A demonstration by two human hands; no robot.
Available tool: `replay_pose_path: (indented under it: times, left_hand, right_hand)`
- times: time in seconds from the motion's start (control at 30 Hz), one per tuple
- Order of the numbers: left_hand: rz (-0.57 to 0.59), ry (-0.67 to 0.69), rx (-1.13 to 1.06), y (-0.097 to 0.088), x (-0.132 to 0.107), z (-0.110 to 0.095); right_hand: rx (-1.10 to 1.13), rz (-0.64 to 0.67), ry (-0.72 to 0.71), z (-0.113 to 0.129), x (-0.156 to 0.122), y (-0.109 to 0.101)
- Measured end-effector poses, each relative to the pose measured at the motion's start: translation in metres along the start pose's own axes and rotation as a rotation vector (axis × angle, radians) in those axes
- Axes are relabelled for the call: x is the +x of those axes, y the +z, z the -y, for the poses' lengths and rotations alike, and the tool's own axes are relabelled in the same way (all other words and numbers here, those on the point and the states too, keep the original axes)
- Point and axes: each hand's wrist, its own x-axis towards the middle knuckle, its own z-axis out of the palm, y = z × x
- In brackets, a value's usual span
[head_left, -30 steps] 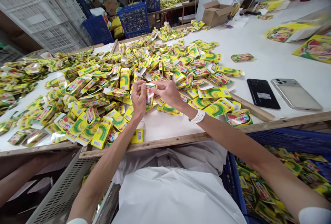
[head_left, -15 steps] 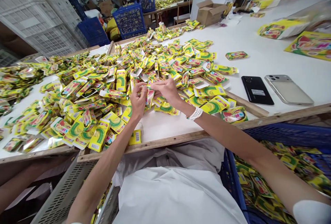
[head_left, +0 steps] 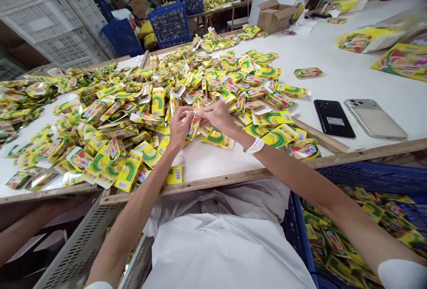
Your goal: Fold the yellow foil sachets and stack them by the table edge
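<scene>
Between my hands is a small yellow, green and red printed carton (head_left: 194,127), held upright just over the table's near part. My left hand (head_left: 180,126) grips its left side, fingers curled and thumb near the top end. At the carton's upper end, my right hand (head_left: 217,118) has thumb and forefinger pinched together; a bead bracelet (head_left: 255,146) circles that wrist. Fingers hide part of the carton, so whether its top flap is closed cannot be seen. A large heap of similar small cartons (head_left: 187,80) spreads around and beyond both hands, several with white end flaps sticking out.
A black phone (head_left: 334,118) and a phone in a clear case (head_left: 375,118) lie on the right of the white table (head_left: 213,164). Below right stands a blue crate (head_left: 376,171) of cartons; below left, a pale crate (head_left: 78,240). A wooden strip (head_left: 220,182) edges the table.
Both hands stay at the carton with nearly the same grip. The view has shifted slightly, so the whole scene sits a little farther right.
</scene>
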Motion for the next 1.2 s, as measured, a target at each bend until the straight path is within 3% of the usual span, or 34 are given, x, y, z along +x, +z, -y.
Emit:
replay_pose_path:
  times: [0.13, 0.27, 0.37, 0.5, 0.67, 0.73, 0.8, 0.87, 0.93, 1.03, 1.13, 1.2]
  left_hand:
    - [0.001, -0.039, -0.08, -0.001, 0.0, 0.003]
    - [-0.013, -0.075, -0.062, -0.002, 0.001, 0.005]
    - [-0.023, -0.058, -0.047, -0.001, 0.001, 0.005]
    - [-0.065, 0.075, 0.055, 0.001, -0.002, -0.001]
    - [-0.051, 0.19, 0.209, 0.006, -0.01, -0.009]
    - [-0.008, 0.16, 0.157, 0.006, -0.01, -0.01]
    - [0.017, 0.127, 0.125, 0.005, -0.008, -0.01]
    - [-0.009, 0.125, 0.183, -0.001, -0.005, -0.01]
    - [-0.082, 0.159, 0.326, -0.01, -0.001, -0.009]
    - [-0.17, 0.198, 0.581, -0.022, 0.002, -0.003]
    - [-0.214, 0.119, 0.767, -0.028, 0.002, 0.01]
    - [-0.23, 0.061, 0.821, -0.029, 0.0, 0.02]
  right_hand:
    - [-0.251, 0.056, -0.233, -0.005, 0.0, -0.002]
    - [-0.413, 0.103, -0.324, -0.004, -0.003, -0.005]
    - [-0.397, 0.08, -0.316, -0.005, -0.003, -0.002]
    - [-0.233, 0.093, -0.174, -0.006, -0.001, 0.0]
    - [-0.408, 0.278, -0.166, 0.01, -0.002, -0.016]
    - [-0.41, 0.217, -0.236, 0.019, -0.001, -0.025]
    - [-0.405, 0.044, -0.316, 0.025, 0.001, -0.032]
    - [-0.464, -0.089, -0.37, 0.029, 0.002, -0.037]
    - [-0.541, -0.116, -0.402, 0.033, 0.001, -0.043]
    - [-0.379, -0.094, -0.505, 0.047, -0.003, -0.06]
    - [0.014, -0.125, -0.659, 0.068, -0.006, -0.087]
    - [0.142, -0.076, -0.642, 0.077, -0.006, -0.101]
